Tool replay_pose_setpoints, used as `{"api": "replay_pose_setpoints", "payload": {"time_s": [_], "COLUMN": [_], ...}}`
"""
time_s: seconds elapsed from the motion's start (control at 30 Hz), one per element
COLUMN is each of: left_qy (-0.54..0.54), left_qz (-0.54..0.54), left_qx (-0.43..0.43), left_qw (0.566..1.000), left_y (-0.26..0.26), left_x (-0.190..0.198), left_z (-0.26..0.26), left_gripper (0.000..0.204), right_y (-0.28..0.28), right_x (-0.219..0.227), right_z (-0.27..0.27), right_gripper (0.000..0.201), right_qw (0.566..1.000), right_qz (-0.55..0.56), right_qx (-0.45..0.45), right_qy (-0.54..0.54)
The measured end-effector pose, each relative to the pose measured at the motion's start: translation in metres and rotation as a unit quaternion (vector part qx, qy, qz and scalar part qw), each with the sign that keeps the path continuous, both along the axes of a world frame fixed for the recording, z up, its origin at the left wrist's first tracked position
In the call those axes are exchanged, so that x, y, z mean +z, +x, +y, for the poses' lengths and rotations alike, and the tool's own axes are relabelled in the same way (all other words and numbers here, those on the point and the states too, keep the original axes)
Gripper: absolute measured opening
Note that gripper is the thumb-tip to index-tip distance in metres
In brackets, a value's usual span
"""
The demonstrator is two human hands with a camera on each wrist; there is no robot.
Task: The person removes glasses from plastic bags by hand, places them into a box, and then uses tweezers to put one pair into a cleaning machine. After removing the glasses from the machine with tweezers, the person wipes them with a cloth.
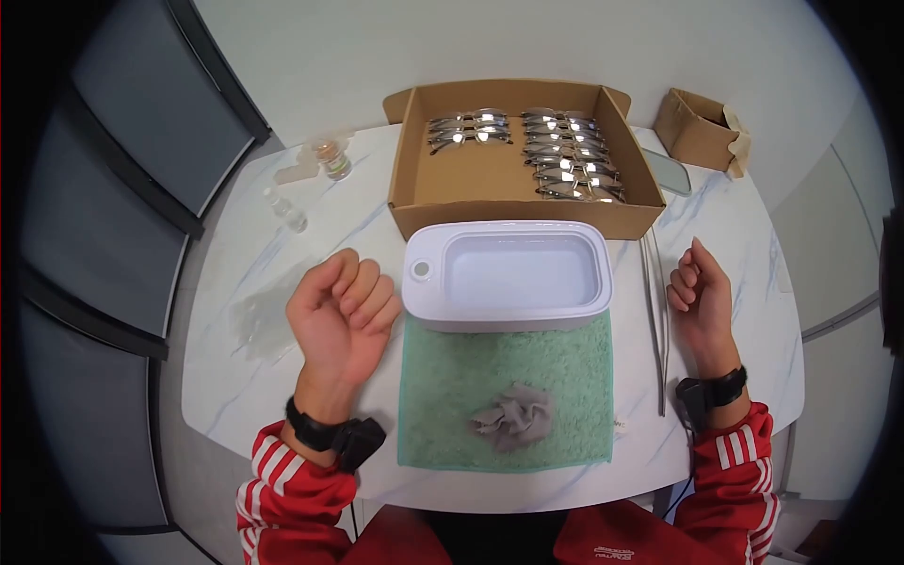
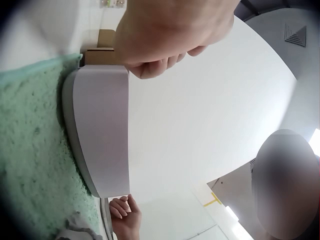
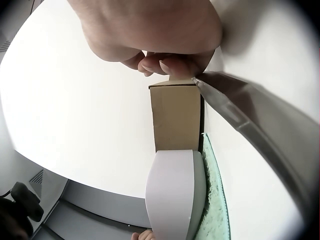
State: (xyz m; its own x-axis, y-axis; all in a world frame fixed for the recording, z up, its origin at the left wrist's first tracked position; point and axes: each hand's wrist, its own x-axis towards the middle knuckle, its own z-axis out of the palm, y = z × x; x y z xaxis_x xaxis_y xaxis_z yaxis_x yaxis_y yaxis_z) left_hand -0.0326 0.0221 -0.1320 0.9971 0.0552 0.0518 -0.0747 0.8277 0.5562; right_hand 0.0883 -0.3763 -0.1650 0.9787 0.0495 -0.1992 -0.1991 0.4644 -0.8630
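A white ultrasonic cleaner [image 1: 508, 317] with an open tank stands at the back of a green towel [image 1: 438, 395]. My left hand [image 1: 344, 306] is just left of the cleaner, palm up, its fingers loosely curled around nothing. On the other side, my right hand [image 1: 702, 297] lies near the table with loosely bent fingers and holds nothing. Long metal tweezers [image 1: 656, 320] lie between the cleaner and that hand; in the right wrist view the tweezers [image 3: 250, 127] run close below the fingers. A crumpled grey cloth [image 1: 516, 416] rests on the towel's front half.
Behind the cleaner, a shallow cardboard box [image 1: 443, 184] holds two columns of eyeglasses [image 1: 570, 155]. A small bottle [image 1: 286, 209] and a glass jar [image 1: 333, 160] stand at the left. At the back right are a small carton [image 1: 692, 132] and a grey-green tray [image 1: 669, 173].
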Motion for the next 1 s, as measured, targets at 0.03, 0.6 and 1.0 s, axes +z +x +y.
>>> {"api": "replay_pose_setpoints", "payload": {"time_s": [0.03,0.6,1.0], "left_qy": [-0.010,-0.034,-0.042], "left_qz": [0.003,0.015,0.019], "left_qx": [-0.004,-0.027,-0.027], "left_qw": [1.000,0.999,0.999], "left_y": [-0.001,-0.010,-0.010], "left_x": [-0.003,-0.014,-0.014], "left_z": [0.001,-0.001,-0.002], "left_gripper": [0.032,0.032,0.032], "right_y": [0.000,-0.002,-0.005], "right_x": [0.000,0.002,0.004], "right_z": [0.001,0.001,0.003], "right_gripper": [0.024,0.024,0.025], "right_qw": [1.000,0.999,0.998], "right_qz": [0.003,0.013,0.009], "right_qx": [-0.004,-0.002,0.002], "right_qy": [-0.010,-0.049,-0.062]}}
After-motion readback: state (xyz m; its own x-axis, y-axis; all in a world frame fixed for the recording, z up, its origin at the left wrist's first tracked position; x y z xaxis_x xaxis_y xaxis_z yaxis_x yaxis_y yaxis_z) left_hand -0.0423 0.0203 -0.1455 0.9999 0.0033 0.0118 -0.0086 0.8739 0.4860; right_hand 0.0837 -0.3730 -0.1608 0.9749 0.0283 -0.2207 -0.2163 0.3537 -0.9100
